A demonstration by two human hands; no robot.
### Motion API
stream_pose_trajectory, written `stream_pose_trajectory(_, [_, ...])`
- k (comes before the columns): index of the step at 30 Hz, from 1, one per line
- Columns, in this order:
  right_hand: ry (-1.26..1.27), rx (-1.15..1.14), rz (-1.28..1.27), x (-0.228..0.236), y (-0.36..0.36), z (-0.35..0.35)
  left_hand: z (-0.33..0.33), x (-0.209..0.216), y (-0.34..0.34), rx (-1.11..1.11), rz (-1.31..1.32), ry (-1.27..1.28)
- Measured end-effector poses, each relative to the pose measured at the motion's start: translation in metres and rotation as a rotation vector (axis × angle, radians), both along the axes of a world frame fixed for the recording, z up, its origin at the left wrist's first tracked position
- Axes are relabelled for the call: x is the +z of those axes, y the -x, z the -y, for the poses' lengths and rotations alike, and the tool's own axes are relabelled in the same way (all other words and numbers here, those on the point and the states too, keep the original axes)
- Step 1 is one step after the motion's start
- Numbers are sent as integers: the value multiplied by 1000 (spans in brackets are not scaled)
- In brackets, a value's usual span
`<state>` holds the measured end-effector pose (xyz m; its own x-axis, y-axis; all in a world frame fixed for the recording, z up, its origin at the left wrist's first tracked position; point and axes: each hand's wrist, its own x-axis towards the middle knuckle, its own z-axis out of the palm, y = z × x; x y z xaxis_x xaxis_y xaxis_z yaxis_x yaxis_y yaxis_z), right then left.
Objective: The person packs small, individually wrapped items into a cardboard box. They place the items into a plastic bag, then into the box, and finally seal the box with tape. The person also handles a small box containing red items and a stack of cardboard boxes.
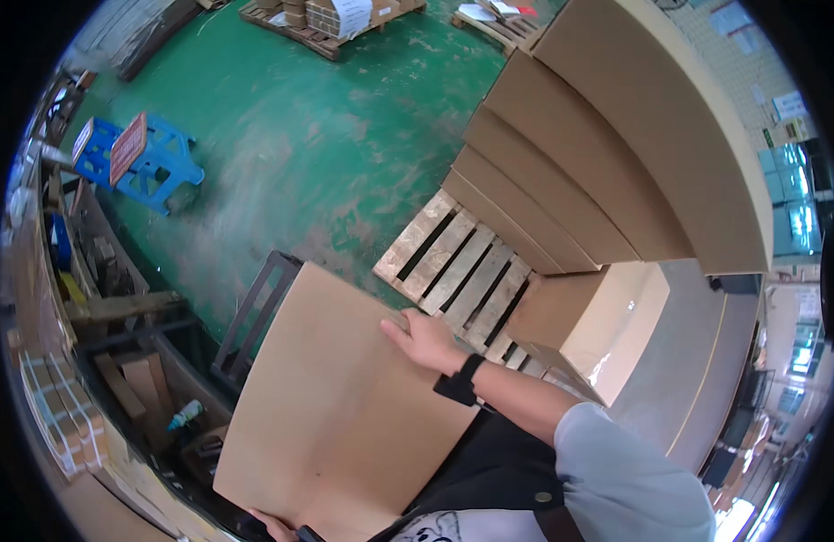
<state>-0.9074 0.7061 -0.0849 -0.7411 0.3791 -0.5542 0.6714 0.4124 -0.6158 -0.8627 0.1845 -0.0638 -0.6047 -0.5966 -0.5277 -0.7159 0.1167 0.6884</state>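
A large brown cardboard box (345, 397) fills the space in front of my body, its broad plain face turned up toward me. My right hand (426, 339), with a black band at the wrist, grips its right edge near the far corner, the thumb lying over the face. At the bottom of the view, my left hand (274, 527) holds the near left edge; most of its fingers are cut off or hidden. To the right of my right hand, a wooden pallet (462, 266) carries a smaller taped cardboard box (607, 334) and a tall stack of cardboard boxes (562, 172).
A black metal frame (254, 316) stands beyond the box's left edge. Farther left are blue plastic stools (155, 163) and a cluttered bin (155, 388) holding cardboard pieces and a small bottle (186, 415). Another loaded pallet (331, 41) sits on the green floor (327, 144) at the back.
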Motion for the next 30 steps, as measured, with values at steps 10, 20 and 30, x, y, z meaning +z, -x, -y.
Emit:
stream_pose_trajectory(10, [143,-367,131,-24,-61,-92,-96,64,125,-100,133,220])
stream_pose_trajectory(20, [53,-1266,85,-44,-212,-171,-466,8,297,-1083,-126,-6])
stream_pose_trajectory(30, [46,-1702,-116,-76,-275,-188,-695,-75,308,-1560,15,-19])
